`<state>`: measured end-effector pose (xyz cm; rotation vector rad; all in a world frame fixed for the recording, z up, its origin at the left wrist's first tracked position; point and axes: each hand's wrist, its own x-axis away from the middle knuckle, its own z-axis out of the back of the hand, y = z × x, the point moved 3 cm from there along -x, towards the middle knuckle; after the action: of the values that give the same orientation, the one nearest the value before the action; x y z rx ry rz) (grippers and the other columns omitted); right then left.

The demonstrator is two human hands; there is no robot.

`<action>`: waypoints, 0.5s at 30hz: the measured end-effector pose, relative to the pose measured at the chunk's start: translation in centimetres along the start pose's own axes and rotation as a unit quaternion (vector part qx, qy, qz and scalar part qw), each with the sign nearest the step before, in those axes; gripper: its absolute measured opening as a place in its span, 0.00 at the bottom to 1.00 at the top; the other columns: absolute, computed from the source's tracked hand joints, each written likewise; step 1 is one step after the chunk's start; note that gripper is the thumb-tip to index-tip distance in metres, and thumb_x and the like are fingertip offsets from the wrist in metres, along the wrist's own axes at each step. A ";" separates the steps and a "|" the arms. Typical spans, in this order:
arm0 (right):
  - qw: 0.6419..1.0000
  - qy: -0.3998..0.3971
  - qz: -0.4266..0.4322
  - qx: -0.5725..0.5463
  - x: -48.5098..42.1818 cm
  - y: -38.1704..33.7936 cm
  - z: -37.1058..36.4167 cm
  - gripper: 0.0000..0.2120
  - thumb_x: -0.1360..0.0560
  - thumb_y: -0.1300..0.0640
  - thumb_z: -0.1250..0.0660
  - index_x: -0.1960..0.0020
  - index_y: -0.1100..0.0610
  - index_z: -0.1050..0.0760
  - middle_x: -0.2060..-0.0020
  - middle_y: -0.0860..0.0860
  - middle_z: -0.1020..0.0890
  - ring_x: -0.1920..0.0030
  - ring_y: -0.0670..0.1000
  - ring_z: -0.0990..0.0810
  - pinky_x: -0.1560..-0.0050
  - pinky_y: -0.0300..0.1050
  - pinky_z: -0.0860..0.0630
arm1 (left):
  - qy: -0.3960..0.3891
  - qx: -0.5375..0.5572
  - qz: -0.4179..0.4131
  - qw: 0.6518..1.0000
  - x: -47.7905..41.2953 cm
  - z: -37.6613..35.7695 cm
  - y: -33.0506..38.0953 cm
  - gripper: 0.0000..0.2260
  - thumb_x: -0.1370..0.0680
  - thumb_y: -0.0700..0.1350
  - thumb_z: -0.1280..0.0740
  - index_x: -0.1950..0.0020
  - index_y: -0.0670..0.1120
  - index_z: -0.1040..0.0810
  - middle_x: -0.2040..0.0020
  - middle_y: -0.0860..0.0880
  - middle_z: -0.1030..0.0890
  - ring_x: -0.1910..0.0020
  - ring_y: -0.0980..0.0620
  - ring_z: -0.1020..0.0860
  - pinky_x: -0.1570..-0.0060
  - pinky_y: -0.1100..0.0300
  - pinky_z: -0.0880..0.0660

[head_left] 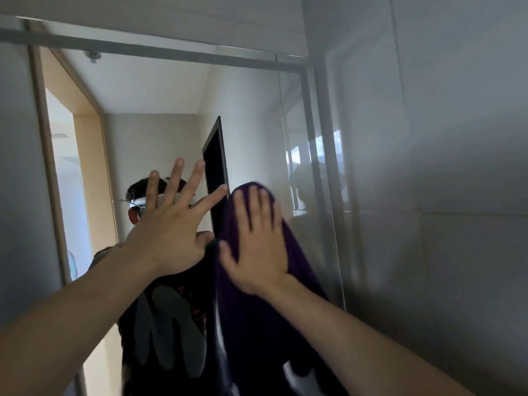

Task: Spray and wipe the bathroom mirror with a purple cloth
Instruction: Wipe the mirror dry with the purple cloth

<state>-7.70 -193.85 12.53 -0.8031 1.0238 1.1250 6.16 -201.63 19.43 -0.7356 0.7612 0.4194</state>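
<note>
The bathroom mirror (160,92) fills the left and centre of the view and ends at a metal edge on the right. My right hand (254,244) lies flat with fingers spread, pressing a purple cloth (297,252) against the glass; the cloth hangs down below the hand and looks blurred. My left hand (171,224) rests palm-flat on the mirror just left of the cloth, fingers wide apart, holding nothing. No spray bottle is in view.
A grey tiled wall (443,167) stands to the right of the mirror's metal frame (325,172). The mirror reflects a person in a dark shirt, a wooden door frame (91,155) and a dark panel (215,158).
</note>
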 end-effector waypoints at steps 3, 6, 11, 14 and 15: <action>0.997 -0.045 0.064 0.019 3.2 -0.3 -1.5 0.42 0.22 0.41 0.43 0.18 0.57 0.58 0.18 0.57 0.54 0.19 0.56 0.61 0.20 0.58 0.61 | 0.012 0.002 0.007 1.000 0.0 0.0 0.1 0.40 0.24 0.59 0.35 0.18 0.62 0.54 0.18 0.49 0.67 0.20 0.43 0.70 0.24 0.38 0.68; 0.992 -0.076 0.098 0.035 5.1 1.8 -2.0 0.42 0.22 0.42 0.43 0.18 0.56 0.59 0.18 0.55 0.55 0.18 0.54 0.61 0.20 0.56 0.60 | 0.010 0.007 0.027 1.000 0.3 0.1 0.4 0.41 0.25 0.56 0.31 0.18 0.61 0.51 0.17 0.49 0.65 0.20 0.43 0.68 0.24 0.36 0.66; 0.993 -0.076 0.033 0.086 6.1 8.4 -1.3 0.43 0.23 0.40 0.44 0.18 0.56 0.62 0.18 0.55 0.57 0.19 0.55 0.61 0.20 0.56 0.60 | -0.012 0.012 0.036 0.999 0.0 1.1 0.9 0.40 0.24 0.55 0.33 0.18 0.62 0.53 0.18 0.49 0.68 0.21 0.43 0.71 0.24 0.36 0.68; 0.991 -0.077 -0.063 0.092 6.2 12.5 -0.3 0.43 0.22 0.40 0.48 0.18 0.57 0.64 0.18 0.57 0.57 0.19 0.56 0.62 0.19 0.57 0.57 | -0.030 0.012 0.045 0.998 0.1 1.2 1.2 0.39 0.23 0.55 0.34 0.18 0.62 0.53 0.18 0.49 0.69 0.21 0.42 0.72 0.24 0.35 0.67; 0.990 -0.076 -0.075 0.088 6.2 13.1 -0.1 0.42 0.23 0.40 0.49 0.18 0.58 0.64 0.18 0.57 0.57 0.18 0.56 0.61 0.19 0.58 0.56 | -0.037 0.011 0.049 0.998 0.0 1.4 1.2 0.39 0.23 0.55 0.34 0.18 0.62 0.54 0.18 0.48 0.69 0.21 0.42 0.72 0.24 0.35 0.67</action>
<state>-19.78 -188.54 6.43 -0.6330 0.9066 0.9390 6.07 -199.81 19.57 -0.6596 0.7321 0.5233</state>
